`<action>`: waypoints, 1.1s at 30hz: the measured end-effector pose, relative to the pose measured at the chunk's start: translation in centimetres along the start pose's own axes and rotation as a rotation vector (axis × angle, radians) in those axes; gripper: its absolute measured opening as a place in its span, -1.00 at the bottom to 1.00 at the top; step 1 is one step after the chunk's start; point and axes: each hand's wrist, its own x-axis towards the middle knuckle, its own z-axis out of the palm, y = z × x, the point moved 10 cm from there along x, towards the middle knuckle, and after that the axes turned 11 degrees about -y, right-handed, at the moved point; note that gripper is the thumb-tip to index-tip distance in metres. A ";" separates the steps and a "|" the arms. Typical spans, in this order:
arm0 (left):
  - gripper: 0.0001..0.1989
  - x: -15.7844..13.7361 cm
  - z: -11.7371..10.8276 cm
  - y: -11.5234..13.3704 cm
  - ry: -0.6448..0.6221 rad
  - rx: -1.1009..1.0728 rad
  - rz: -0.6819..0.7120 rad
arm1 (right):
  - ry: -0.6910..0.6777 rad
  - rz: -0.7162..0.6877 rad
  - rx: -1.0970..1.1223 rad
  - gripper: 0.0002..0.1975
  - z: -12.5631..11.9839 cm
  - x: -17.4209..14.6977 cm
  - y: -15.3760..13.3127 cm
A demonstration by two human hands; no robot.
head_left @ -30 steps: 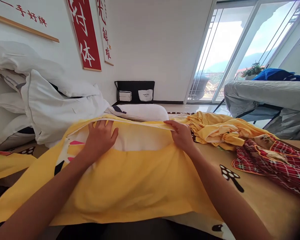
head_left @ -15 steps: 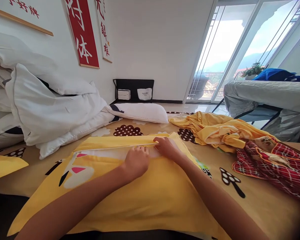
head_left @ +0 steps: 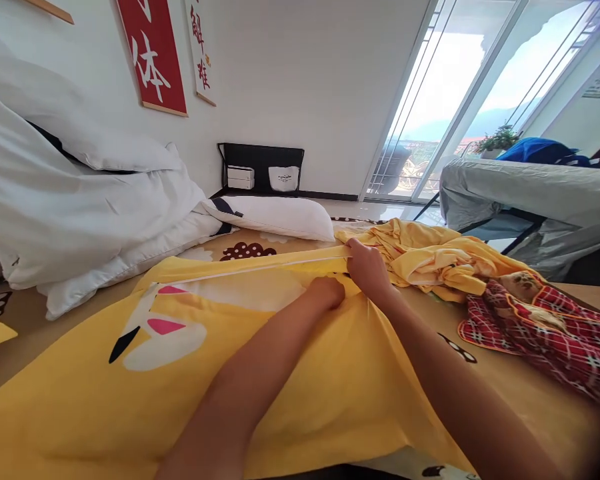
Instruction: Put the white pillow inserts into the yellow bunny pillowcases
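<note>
The yellow cloth (head_left: 325, 373) fills my lower centre; my right hand (head_left: 367, 267) pinches its upper edge, my left hand (head_left: 327, 291) curls at its opening, grip hidden. Upper left, a red banner (head_left: 155, 53) shows "体", a white banner (head_left: 200, 57) "解难".

I see a tan, cloth-covered bed (head_left: 535, 393) with a brown, white-spotted print. White fabric pillows (head_left: 105, 207) heap at its left, a long white pillow (head_left: 285, 217) lies farther back, crumpled yellow cloth (head_left: 420, 250) sits beside bunched red plaid fabric (head_left: 565, 337) at right, and a yellow printed cover (head_left: 105, 413) spreads nearest.
</note>
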 end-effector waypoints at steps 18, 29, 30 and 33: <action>-0.52 3.5 0.7 -2.9 0.278 -0.161 -0.016 | 0.261 -0.051 -0.097 -0.71 0.2 -1.7 -0.4; -0.49 2.6 -0.4 -4.0 0.271 -0.201 -0.064 | 0.388 -0.110 -0.066 -0.66 -1.5 -2.9 -0.4; -0.50 2.5 -0.4 -3.6 0.274 -0.187 -0.057 | 0.400 -0.112 -0.046 -0.66 -1.4 -3.1 -0.2; -0.51 2.4 -0.4 -2.9 0.271 -0.142 -0.032 | 0.376 -0.092 0.030 -0.65 -0.7 -3.1 0.5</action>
